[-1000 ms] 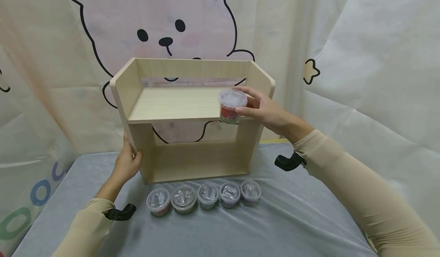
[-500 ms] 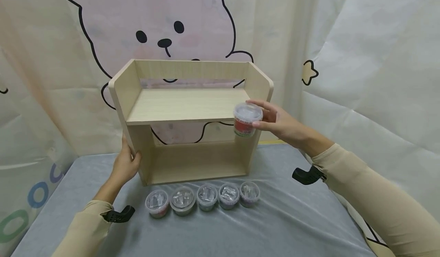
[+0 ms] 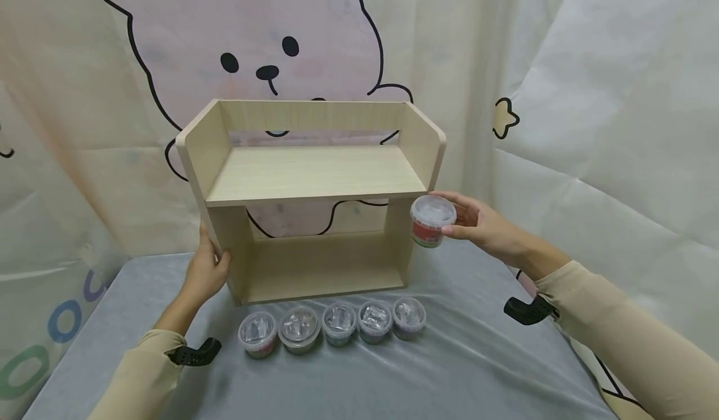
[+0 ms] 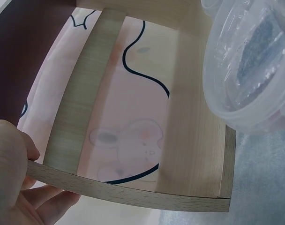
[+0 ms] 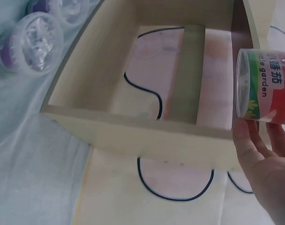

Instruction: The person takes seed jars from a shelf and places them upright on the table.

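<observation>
My right hand [image 3: 491, 229] holds a clear-lidded plastic cup [image 3: 431, 221] with a red and green label, just off the right side of a two-tier wooden shelf [image 3: 314, 170]. In the right wrist view the cup [image 5: 269, 86] lies sideways in the picture, thumb and fingers around it, its label reading "little garden". My left hand [image 3: 203, 274] grips the shelf's left side panel. Close up in the left wrist view, the thumb and fingers of that hand [image 4: 20, 173] lie on opposite sides of the panel edge [image 4: 133, 193].
Several lidded plastic cups [image 3: 339, 322] stand in a row on the grey-blue cloth [image 3: 449, 370] in front of the shelf. Behind it hangs a curtain [image 3: 444, 39] with a cartoon bear. Another printed curtain [image 3: 612, 126] runs along the right.
My right hand has carried the cup rightward and down, from in front of the upper tier to outside the right panel. The left hand stays on the shelf.
</observation>
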The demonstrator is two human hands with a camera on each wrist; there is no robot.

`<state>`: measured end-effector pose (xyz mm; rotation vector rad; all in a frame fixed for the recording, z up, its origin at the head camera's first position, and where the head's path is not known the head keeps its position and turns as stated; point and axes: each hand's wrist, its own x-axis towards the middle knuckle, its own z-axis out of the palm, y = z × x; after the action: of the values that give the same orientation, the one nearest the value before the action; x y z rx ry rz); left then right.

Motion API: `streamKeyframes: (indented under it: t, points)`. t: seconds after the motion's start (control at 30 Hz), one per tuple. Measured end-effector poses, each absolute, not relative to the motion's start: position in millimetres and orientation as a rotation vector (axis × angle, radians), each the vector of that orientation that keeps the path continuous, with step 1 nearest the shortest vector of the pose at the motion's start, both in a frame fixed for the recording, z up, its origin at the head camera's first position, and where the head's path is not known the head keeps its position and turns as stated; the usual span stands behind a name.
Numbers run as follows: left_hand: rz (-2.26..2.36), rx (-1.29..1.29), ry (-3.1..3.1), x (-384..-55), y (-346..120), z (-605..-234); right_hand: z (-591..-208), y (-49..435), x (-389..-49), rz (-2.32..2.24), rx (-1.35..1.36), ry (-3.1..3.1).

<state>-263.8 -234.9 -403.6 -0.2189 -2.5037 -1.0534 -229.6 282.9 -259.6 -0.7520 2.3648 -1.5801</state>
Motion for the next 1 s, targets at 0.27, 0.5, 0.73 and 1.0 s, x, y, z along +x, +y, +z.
streamKeyframes:
  t: [0.27, 0.5, 0.73, 1.0]
  points:
    - [-1.072, -0.223, -2.481, -262.5, -236.3, -403.0, -279.4, 300.1, -230.9, -1.587, -0.723, 2.346]
    - [-1.065, -0.224, -2.478, -262.6, -236.0, -404.9, -305.1, 312.8, -233.4, -1.568, -0.638, 2.340]
    - [-1.079, -0.231, -2.484, -263.8, -233.7, -406.0, -333.3, 322.2, -231.4, -1.597, -0.592, 2.303]
    - [-1.063, -0.233, -2.472, -265.3, -235.0, -406.5, -360.5, 328.5, -231.0, -1.638, -0.568, 2.255]
